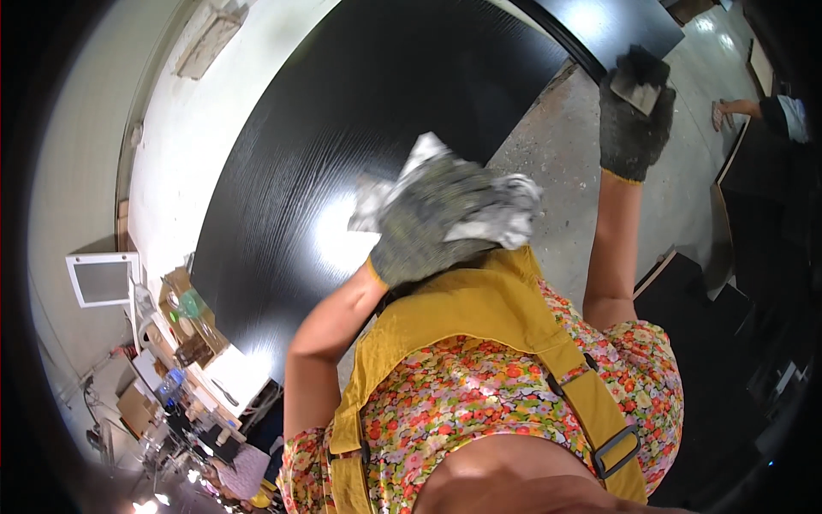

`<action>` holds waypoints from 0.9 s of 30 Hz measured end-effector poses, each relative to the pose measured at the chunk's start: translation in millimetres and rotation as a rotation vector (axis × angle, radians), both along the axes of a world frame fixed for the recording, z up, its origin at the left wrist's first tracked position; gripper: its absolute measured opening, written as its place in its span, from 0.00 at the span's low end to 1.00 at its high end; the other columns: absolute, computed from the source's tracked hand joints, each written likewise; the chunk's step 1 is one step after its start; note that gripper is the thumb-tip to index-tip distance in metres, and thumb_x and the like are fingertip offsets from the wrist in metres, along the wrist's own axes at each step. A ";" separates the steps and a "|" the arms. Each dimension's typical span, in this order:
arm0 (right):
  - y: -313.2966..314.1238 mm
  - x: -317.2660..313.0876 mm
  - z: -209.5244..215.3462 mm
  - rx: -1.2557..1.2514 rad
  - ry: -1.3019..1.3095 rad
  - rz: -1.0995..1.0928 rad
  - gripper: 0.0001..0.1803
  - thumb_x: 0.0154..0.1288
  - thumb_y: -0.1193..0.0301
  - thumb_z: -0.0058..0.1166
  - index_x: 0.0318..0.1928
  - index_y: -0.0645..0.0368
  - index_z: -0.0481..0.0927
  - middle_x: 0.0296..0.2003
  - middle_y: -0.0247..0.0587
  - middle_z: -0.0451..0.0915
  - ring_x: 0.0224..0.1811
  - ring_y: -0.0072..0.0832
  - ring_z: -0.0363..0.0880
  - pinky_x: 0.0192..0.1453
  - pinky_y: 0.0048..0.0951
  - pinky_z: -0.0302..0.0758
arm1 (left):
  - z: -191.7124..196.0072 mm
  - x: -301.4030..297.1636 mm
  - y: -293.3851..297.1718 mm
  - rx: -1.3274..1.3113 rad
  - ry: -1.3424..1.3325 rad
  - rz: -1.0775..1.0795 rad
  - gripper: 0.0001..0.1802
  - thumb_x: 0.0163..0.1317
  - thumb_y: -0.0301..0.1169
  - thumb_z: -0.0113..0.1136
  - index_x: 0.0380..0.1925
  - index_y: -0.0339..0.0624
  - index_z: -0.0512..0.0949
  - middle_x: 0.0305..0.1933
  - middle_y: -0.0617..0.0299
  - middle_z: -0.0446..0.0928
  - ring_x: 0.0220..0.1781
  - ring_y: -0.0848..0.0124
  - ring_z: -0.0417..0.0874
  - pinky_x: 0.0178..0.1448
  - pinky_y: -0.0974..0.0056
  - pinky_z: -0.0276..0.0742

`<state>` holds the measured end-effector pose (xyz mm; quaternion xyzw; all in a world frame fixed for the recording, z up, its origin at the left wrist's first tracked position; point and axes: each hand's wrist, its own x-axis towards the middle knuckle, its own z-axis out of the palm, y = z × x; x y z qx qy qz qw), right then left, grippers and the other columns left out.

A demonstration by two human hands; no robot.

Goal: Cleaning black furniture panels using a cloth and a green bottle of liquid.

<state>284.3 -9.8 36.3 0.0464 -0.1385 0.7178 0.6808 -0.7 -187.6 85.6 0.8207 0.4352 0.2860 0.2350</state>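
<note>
My left hand [441, 210], in a dark grey knit glove, is closed on a crumpled white cloth [511, 216] that sticks out on both sides of the fingers. It is in front of my yellow apron, by the near edge of a large glossy black board [377, 94] with a grain-like surface. My right hand [632, 133], gloved the same way, is raised at the upper right near a second black board [604, 26]. Its fingers are curled round a small block [638, 92] with a pale face and a black part; its exact kind is unclear.
On the left, a cluttered white worktable [244, 381] bears a cardboard box [190, 313] and several small items. A white-framed panel [103, 278] is beside it. More dark boards [693, 317] lie at the right. Another person's arm [738, 109] shows at the far right, above the concrete floor [548, 163].
</note>
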 end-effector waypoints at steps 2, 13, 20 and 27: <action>18.9 -19.0 4.2 -0.007 0.146 0.218 0.19 0.73 0.69 0.46 0.59 0.68 0.72 0.59 0.57 0.73 0.65 0.48 0.68 0.69 0.51 0.66 | 10.0 -18.4 -45.0 -0.084 0.039 0.292 0.27 0.52 0.39 0.69 0.53 0.45 0.79 0.58 0.53 0.78 0.64 0.55 0.75 0.73 0.49 0.63; 125.5 -61.4 -2.2 0.889 -1.932 -0.958 0.19 0.72 0.68 0.48 0.59 0.62 0.77 0.59 0.46 0.76 0.65 0.40 0.71 0.71 0.37 0.65 | -8.7 -125.5 -290.1 0.040 -0.175 1.692 0.30 0.71 0.45 0.52 0.65 0.37 0.68 0.58 0.46 0.79 0.55 0.58 0.80 0.62 0.60 0.71; 85.1 -106.7 27.7 0.011 -1.647 -0.436 0.27 0.68 0.63 0.57 0.62 0.65 0.73 0.56 0.49 0.79 0.62 0.33 0.75 0.70 0.34 0.66 | -24.2 -179.7 -351.7 -0.106 0.071 2.090 0.34 0.71 0.48 0.50 0.68 0.34 0.63 0.66 0.48 0.71 0.65 0.61 0.72 0.68 0.62 0.64; 63.9 -71.8 15.6 -0.063 -1.725 -0.457 0.29 0.66 0.59 0.57 0.62 0.64 0.74 0.57 0.51 0.77 0.61 0.34 0.74 0.67 0.32 0.67 | -35.3 -214.2 -378.3 -0.277 0.148 2.121 0.32 0.75 0.46 0.46 0.71 0.36 0.60 0.69 0.50 0.69 0.65 0.60 0.72 0.68 0.64 0.64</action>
